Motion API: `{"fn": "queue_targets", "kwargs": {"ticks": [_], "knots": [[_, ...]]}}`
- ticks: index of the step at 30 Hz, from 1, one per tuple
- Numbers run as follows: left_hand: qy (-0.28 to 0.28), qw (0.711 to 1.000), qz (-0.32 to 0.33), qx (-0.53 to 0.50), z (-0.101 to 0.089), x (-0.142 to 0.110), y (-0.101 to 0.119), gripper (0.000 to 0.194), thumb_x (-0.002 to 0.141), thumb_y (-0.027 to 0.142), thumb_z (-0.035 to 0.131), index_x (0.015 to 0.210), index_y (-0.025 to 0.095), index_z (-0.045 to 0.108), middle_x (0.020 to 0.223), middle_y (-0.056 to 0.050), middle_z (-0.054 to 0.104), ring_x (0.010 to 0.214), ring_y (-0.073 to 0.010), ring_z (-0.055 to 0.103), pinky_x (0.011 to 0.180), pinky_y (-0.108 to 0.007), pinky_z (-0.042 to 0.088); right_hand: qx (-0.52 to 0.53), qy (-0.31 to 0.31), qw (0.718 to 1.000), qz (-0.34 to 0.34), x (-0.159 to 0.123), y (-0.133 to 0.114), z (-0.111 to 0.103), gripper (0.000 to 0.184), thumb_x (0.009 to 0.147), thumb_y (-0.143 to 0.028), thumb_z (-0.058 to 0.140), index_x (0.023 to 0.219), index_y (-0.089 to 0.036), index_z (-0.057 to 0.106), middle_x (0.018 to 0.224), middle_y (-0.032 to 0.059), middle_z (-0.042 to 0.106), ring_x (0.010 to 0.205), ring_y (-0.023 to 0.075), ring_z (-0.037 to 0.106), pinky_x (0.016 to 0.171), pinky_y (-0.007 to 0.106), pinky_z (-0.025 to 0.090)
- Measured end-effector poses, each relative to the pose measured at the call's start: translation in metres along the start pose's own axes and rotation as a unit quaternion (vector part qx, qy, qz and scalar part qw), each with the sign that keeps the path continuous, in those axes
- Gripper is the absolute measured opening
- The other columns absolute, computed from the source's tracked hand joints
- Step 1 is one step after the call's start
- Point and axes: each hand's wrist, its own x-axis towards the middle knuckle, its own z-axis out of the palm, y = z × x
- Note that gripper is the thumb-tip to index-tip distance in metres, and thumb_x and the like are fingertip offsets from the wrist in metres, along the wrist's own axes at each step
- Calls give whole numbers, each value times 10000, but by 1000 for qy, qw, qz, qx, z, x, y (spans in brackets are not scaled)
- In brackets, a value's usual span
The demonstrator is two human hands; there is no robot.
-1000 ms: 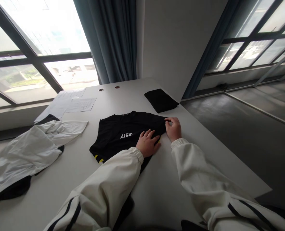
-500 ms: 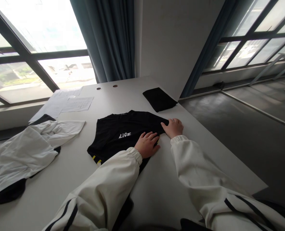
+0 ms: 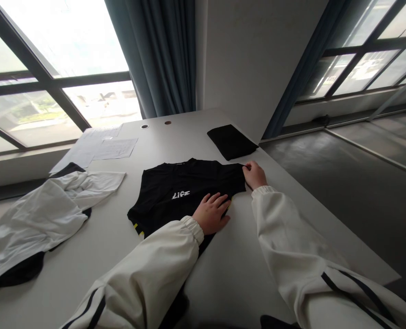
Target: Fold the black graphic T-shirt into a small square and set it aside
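Observation:
A black T-shirt [image 3: 162, 187] with white lettering and yellow marks near its lower edges lies spread on the white table [image 3: 244, 256], its collar toward the far side. My left hand [image 3: 211, 212] rests flat on the shirt's right side, fingers spread. At the end of the right sleeve, my right hand [image 3: 255, 175] pinches the black cloth between thumb and fingers. Part of the shirt's lower end is hidden under my left forearm.
Beyond the shirt lies a folded black cloth [image 3: 232, 141]. A crumpled white and black garment [image 3: 55, 210] covers the table's left side. Paper sheets [image 3: 115, 148] lie at the back left, near two round holes. The table's right edge drops to a grey floor [image 3: 326, 183].
My right hand has gone from lying on the sleeve to pinching its end, and the sleeve is now spread wider and straighter. My left hand stays on the shirt. The view has shifted slightly.

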Motion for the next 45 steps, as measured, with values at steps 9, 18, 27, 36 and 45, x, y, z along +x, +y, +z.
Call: {"fn": "queue_targets", "kwargs": {"ticks": [9,18,27,36,45], "knots": [[3,1000,-4,-14,-2,-2,-1,542,1027,490,533,1534,297,544,1662,-40,474,1562,-278,376,1302,-534,271,146,-16,989,19,-5,0,-3,480,837,-278,556,1315,-228,537,1040,55,719,820,209,647,845,357,507],[71,993,-88,26,-7,1,1,577,1065,511,454,1578,251,495,1715,-130,366,1593,-347,302,1289,-642,233,-44,-105,993,-32,-29,-17,-15,425,830,-332,702,1250,-271,714,1116,95,762,1039,310,685,966,429,513],[40,993,-111,26,-3,2,-2,561,1069,547,422,1557,290,527,1678,-123,432,1565,-366,346,1268,-693,230,93,2,996,-6,-27,-18,-13,246,789,-233,553,840,-236,794,990,61,791,1003,281,704,996,439,531],[38,993,-109,27,-2,2,-2,556,1070,538,428,1559,291,526,1679,-122,431,1561,-366,349,1264,-692,236,18,-150,989,4,-47,-22,-36,224,876,-317,640,943,-268,848,1045,53,821,1016,276,736,960,392,541],[38,996,-74,9,-5,2,-1,532,1082,530,411,1556,316,524,1673,-85,450,1567,-347,345,1267,-716,204,45,9,991,-123,-52,-34,-33,401,923,-324,576,1249,-157,741,1215,161,694,1106,290,659,1015,433,545]]}}
